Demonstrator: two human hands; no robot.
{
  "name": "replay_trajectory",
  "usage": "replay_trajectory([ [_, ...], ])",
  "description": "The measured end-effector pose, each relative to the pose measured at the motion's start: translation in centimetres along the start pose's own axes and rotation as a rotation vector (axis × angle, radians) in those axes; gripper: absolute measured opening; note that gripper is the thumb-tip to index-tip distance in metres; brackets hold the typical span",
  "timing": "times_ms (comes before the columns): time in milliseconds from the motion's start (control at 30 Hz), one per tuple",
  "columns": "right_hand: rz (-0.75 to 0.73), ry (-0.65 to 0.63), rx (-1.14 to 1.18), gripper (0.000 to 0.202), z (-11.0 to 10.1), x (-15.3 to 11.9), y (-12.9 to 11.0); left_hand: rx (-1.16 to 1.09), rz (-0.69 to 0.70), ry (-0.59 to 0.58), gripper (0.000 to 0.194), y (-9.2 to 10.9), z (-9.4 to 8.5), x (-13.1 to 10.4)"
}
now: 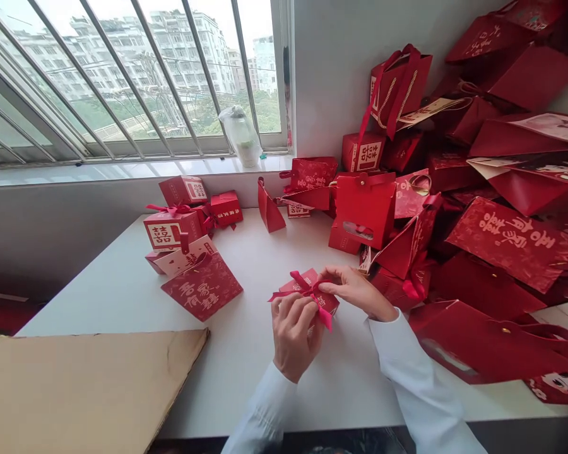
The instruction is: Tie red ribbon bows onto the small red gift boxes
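A small red gift box (pixel 330 303) rests on the white table in front of me, with a bright pink-red ribbon (pixel 325 318) tied in a bow across its top. From the near side, my left hand (pixel 294 331) curls its fingers over the front of the bow; its fingertips are partly hidden, and the ribbon's tails stick out on both sides of it. Coming in from the right, my right hand (pixel 353 289) pinches the ribbon close to the knot between thumb and forefinger. Part of the box's front is covered by my left hand.
Red gift boxes and bags (pixel 506 236) are heaped along the right. More boxes (pixel 168 233) and a patterned bag (pixel 202 287) stand at the left. A cardboard sheet (pixel 85 384) overlaps the near left table (pixel 260 397). A bagged cup (pixel 243 142) stands on the windowsill.
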State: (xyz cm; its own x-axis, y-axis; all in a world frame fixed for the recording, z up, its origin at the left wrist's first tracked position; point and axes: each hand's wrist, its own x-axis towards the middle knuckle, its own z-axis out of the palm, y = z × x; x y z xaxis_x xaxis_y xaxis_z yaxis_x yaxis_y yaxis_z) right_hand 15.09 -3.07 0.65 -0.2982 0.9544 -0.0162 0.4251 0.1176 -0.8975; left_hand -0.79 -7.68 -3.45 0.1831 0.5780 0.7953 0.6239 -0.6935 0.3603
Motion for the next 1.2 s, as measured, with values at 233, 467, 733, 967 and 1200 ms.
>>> replay_trajectory([
  [233, -0.016, 0.037, 0.007, 0.014, 0.2, 0.0, 0.2, -0.076, 0.122, -0.19, 0.02, 0.4, -0.7, 0.3],
  [467, -0.034, 0.534, -0.216, 0.017, 1.0, -4.6, -0.2, -0.118, -0.136, -0.105, 0.017, -1.2, -3.0, 3.2],
  [733, -0.159, 0.463, -0.526, 0.03, 6.4, -7.0, 0.1, -0.111, -0.215, -0.465, 0.006, -3.4, -1.7, 5.1],
  [967, -0.273, 0.582, -0.557, 0.023, 6.2, -6.7, 0.6, -0.15, -0.325, -0.437, 0.007, -3.4, -1.2, 4.2],
  [1200, -0.417, 0.559, -0.733, 0.031, 6.6, -7.1, 1.1, -0.172, -0.38, -0.355, 0.006, -3.7, -0.6, 3.4],
])
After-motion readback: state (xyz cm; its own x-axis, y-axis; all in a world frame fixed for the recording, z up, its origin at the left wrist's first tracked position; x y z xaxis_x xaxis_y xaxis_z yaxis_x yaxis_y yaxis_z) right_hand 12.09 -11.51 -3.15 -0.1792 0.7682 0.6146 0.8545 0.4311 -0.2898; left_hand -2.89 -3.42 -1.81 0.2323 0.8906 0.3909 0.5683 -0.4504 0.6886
